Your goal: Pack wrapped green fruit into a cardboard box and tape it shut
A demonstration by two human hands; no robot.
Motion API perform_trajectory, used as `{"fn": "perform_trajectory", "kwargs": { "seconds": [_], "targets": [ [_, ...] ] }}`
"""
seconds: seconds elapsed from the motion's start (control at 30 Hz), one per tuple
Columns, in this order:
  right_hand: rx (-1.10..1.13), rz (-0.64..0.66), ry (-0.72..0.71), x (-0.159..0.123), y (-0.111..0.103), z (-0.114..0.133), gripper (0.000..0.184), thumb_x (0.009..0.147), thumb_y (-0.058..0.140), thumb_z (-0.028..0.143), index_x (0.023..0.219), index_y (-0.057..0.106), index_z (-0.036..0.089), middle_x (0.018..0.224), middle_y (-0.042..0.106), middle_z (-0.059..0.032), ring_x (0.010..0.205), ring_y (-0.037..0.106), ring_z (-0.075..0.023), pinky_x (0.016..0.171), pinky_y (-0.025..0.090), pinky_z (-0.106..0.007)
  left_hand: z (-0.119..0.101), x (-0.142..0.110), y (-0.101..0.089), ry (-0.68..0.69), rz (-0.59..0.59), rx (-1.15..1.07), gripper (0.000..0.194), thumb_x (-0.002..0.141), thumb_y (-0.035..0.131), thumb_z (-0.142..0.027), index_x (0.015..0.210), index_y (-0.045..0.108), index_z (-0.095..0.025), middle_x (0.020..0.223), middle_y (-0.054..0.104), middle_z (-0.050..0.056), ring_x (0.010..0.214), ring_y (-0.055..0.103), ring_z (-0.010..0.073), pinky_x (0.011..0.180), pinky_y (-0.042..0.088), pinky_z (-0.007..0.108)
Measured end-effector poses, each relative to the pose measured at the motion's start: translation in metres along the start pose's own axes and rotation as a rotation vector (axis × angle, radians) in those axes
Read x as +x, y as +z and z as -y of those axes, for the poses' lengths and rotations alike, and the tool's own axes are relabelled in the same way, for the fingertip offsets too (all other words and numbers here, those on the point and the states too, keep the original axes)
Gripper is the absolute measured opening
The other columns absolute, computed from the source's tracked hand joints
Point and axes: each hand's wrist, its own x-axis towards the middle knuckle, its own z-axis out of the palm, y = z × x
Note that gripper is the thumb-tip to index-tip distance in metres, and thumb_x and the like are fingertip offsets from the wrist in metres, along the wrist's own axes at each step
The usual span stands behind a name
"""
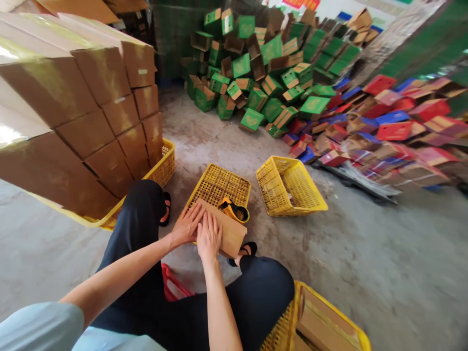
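Note:
A brown cardboard box (232, 235) lies tilted between my knees, partly over an upturned yellow plastic crate (219, 181). My left hand (189, 223) rests flat on the box's left end, fingers stretched out. Right beside it, my right hand (209, 237) presses on the top face with fingers extended. Neither hand is wrapped around anything. On the crate, just behind the box, sits a yellow and black tape dispenser (234, 210).
Stacked brown boxes (106, 126) fill a yellow crate (168, 161) on the left. Another yellow crate (292, 187) stands ahead right; one holding cardboard (325, 326) is by my right leg. Green cartons (252, 119) and red-blue cartons (395, 130) lie heaped behind.

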Motion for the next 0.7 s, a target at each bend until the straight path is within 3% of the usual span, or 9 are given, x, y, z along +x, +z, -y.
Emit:
{"fn": "perform_trajectory", "kwargs": {
  "seconds": [0.1,0.2,0.27,0.37,0.43,0.53,0.7],
  "targets": [
    [-0.003,0.000,0.086,-0.010,-0.007,-0.011,0.059,0.108,0.026,0.041,0.160,0.040,0.017,0.163,0.043,-0.0141,0.154,0.033,-0.0315,0.123,0.022,-0.060,0.002,-0.001,-0.001,0.000,0.001,-0.019,0.102,0.085,0.064,-0.070,0.163,0.030,-0.013,0.170,0.021,0.021,0.159,0.017,0.0374,0.127,0.014,0.055],
    [-0.003,-0.027,0.245,-0.027,-0.012,-0.041,0.065,0.107,0.024,0.048,0.161,0.037,0.015,0.166,0.036,-0.0154,0.156,0.027,-0.0339,0.123,0.019,-0.062,0.004,-0.001,0.001,0.010,-0.007,-0.064,0.113,0.081,0.057,-0.084,0.163,0.029,-0.012,0.169,0.021,0.023,0.158,0.016,0.0397,0.126,0.018,0.056],
    [0.038,-0.049,0.378,-0.037,-0.013,-0.065,0.072,0.106,0.023,0.053,0.161,0.035,0.009,0.167,0.032,-0.0187,0.157,0.024,-0.0363,0.123,0.021,-0.062,0.005,-0.001,0.003,0.015,-0.022,-0.119,0.111,0.083,0.051,-0.086,0.162,0.029,-0.010,0.169,0.021,0.024,0.159,0.015,0.0396,0.126,0.020,0.055],
    [0.194,-0.137,0.498,-0.046,-0.012,-0.095,0.083,0.103,0.022,0.056,0.159,0.032,-0.004,0.167,0.027,-0.0271,0.154,0.032,-0.0362,0.121,0.031,-0.051,0.007,-0.001,0.006,-0.047,-0.062,-0.255,0.101,0.092,0.044,-0.079,0.162,0.026,-0.008,0.171,0.015,0.023,0.159,0.013,0.0364,0.127,0.022,0.052],
    [0.285,-0.207,0.514,-0.047,-0.008,-0.107,0.083,0.101,0.023,0.055,0.157,0.034,-0.006,0.164,0.031,-0.0301,0.151,0.039,-0.0358,0.119,0.035,-0.048,0.010,0.000,0.008,-0.167,-0.077,-0.375,0.095,0.097,0.040,-0.075,0.164,0.022,-0.011,0.172,0.013,0.020,0.159,0.016,0.0336,0.127,0.025,0.048],
    [0.362,-0.257,0.527,-0.044,-0.004,-0.115,0.080,0.099,0.027,0.055,0.154,0.041,-0.002,0.156,0.046,-0.0287,0.145,0.047,-0.0352,0.118,0.038,-0.048,0.015,0.004,0.006,-0.343,-0.048,-0.564,0.088,0.099,0.035,-0.073,0.165,0.021,-0.016,0.170,0.024,0.016,0.157,0.027,0.0304,0.127,0.026,0.046],
    [0.465,-0.226,0.680,-0.042,0.000,-0.123,0.086,0.094,0.033,0.062,0.154,0.044,0.000,0.144,0.060,-0.0270,0.135,0.057,-0.0368,0.110,0.044,-0.046,0.019,0.011,0.000,-0.490,-0.036,-0.792,0.084,0.099,0.033,-0.074,0.158,0.039,-0.015,0.165,0.038,0.014,0.155,0.032,0.0320,0.128,0.022,0.047]
  ]
}}
